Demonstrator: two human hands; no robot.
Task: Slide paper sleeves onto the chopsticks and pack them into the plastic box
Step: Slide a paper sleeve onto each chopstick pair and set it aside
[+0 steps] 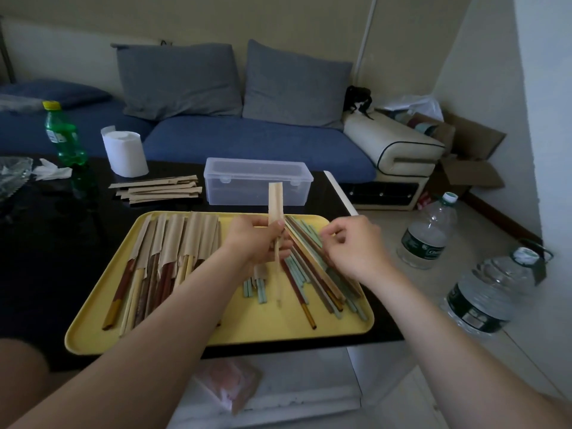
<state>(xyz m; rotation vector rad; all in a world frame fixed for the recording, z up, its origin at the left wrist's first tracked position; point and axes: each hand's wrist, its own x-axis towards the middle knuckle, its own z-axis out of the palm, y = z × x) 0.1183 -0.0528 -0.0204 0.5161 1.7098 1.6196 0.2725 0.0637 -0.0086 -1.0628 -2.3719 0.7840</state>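
Note:
My left hand (255,239) grips a pale chopstick pair with a brown paper sleeve (275,201) over its upper end, held upright above the yellow tray (247,328). My right hand (353,246) hovers over the loose bare chopsticks (312,274) on the tray's right side, fingers loosely curled and holding nothing. Several sleeved chopsticks (167,246) lie in a row on the tray's left half. A stack of empty paper sleeves (158,188) lies behind the tray. The clear plastic box (258,181) stands shut behind the tray's far edge.
A green soda bottle (63,136), a toilet paper roll (125,153) and crumpled tissue (51,172) stand at the black table's far left. The blue sofa (247,140) runs behind. Two large water bottles (428,232) (489,292) stand on the floor to the right.

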